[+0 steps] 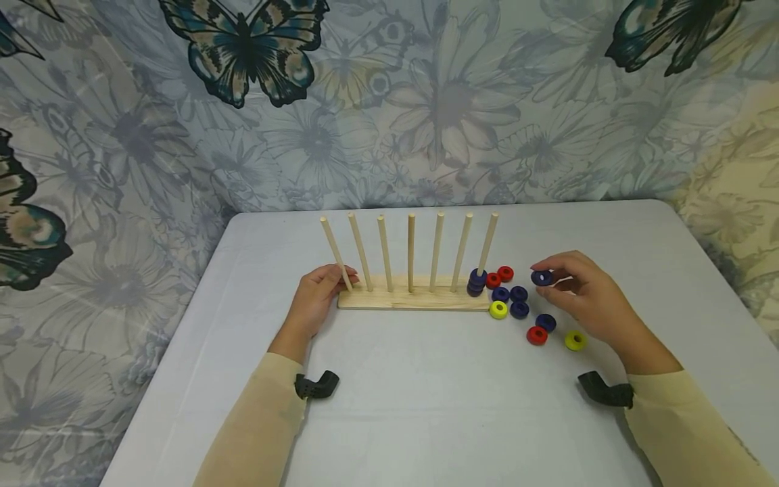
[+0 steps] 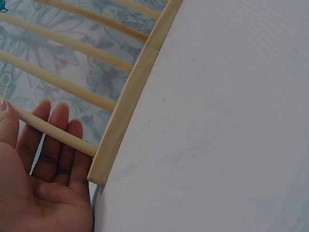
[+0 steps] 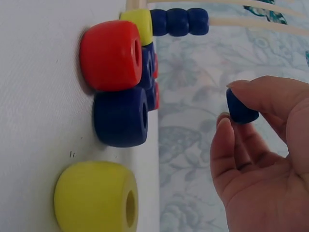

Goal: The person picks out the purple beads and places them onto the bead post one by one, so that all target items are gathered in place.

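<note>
the left hand (image 1: 312,304) has its thumb and fingers around the left end peg (image 1: 332,241) of the wooden stand (image 1: 420,301), in a loose grip. the right hand (image 1: 587,297) pinches one blue ring (image 3: 243,108) up off the table (image 1: 462,392), with bent fingers and the thumb on its side. that ring is right of the stand, on the side of the table's far right corner. the stand sits near the table's far edge. three stacked rings (image 1: 477,283), all blue, are low on the right end peg (image 1: 489,240). i think a light pinch on the side is best, so the hole is not covered. a ring should fit on a peg best with its hole right over the tip and the stand kept steady. two red rings (image 1: 506,273), three loose blue rings (image 1: 519,310) and a yellow ring (image 1: 498,310) lie by the stand's right end, in between. they are low, so going over them looks safe, but a low hand could bump them. closer to the near edge are a fourth loose blue ring (image 1: 546,322), a third red ring (image 1: 537,336) and a second yellow ring (image 1: 575,340).
</note>
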{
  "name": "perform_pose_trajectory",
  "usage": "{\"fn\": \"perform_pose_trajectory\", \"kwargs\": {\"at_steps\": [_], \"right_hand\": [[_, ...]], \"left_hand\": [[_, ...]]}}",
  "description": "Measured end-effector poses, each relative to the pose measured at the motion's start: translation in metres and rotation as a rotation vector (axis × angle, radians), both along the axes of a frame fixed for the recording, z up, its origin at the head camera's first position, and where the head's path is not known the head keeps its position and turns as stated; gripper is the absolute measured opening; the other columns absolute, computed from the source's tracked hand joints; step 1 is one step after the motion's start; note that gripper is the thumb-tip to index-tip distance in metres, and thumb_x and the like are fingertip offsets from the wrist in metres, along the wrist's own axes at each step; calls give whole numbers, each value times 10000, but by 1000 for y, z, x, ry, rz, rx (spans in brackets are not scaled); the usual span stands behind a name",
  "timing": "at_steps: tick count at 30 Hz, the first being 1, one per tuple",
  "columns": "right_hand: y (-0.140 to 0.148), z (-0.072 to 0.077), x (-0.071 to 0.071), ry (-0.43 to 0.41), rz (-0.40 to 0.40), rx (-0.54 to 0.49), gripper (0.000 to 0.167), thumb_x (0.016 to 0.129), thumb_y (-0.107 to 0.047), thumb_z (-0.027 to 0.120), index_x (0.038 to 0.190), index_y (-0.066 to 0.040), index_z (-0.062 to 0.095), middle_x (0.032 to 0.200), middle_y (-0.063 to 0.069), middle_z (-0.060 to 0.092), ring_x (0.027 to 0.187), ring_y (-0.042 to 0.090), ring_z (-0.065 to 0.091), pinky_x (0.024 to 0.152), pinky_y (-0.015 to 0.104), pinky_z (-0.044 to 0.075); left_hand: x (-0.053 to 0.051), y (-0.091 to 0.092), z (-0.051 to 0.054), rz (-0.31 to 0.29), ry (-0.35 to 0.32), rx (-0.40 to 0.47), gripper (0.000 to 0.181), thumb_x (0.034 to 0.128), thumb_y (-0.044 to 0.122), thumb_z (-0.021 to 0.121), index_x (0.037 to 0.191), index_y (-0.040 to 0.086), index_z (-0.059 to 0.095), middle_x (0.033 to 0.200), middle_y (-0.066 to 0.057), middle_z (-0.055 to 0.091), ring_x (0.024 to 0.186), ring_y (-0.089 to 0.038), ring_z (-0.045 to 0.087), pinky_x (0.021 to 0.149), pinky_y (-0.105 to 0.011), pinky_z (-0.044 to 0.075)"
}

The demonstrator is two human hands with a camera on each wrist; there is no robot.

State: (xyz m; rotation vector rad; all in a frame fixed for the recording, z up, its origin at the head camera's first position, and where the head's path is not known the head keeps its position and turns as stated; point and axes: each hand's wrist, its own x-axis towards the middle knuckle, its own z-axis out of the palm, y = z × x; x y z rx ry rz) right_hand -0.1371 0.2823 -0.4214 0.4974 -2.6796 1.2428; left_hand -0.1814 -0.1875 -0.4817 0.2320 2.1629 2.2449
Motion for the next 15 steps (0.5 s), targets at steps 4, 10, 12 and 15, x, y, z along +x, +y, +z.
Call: {"fn": "perform_pose_trajectory", "kwargs": {"at_steps": [4, 10, 12, 15], "right_hand": [[-5, 3, 2, 22, 5, -2, 368, 954, 119, 773, 1290, -16, 714, 1236, 95, 630, 1023, 56, 581, 885, 55, 479], [-13, 9, 5, 37, 4, 4, 397, 937, 119, 795, 1296, -28, 713, 1229, 95, 637, 1012, 82, 589, 884, 53, 476], [-16, 11, 6, 44, 3, 5, 415, 927, 123, 806, 1302, -25, 708, 1231, 105, 640, 1012, 99, 593, 885, 54, 476], [-19, 15, 7, 61, -1, 13, 438, 919, 120, 819, 1315, -24, 700, 1236, 113, 643, 1010, 95, 594, 881, 50, 472]], "left_hand": [[0, 0, 0, -2, 1, 0, 430, 1179, 229, 534, 1202, -164, 705, 1098, -164, 765, 1082, -216, 725, 1001, -354, 569], [-1, -1, -1, -1, 0, 3, 426, 1175, 236, 546, 1201, -155, 711, 1102, -167, 766, 1090, -224, 725, 1002, -358, 570], [-1, -1, -1, -2, 1, 5, 424, 1175, 234, 545, 1201, -156, 710, 1104, -171, 764, 1092, -225, 725, 1002, -358, 570], [-1, -1, 0, -2, 0, 5, 423, 1174, 234, 547, 1202, -155, 711, 1106, -177, 765, 1090, -224, 726, 1002, -357, 571]]}}
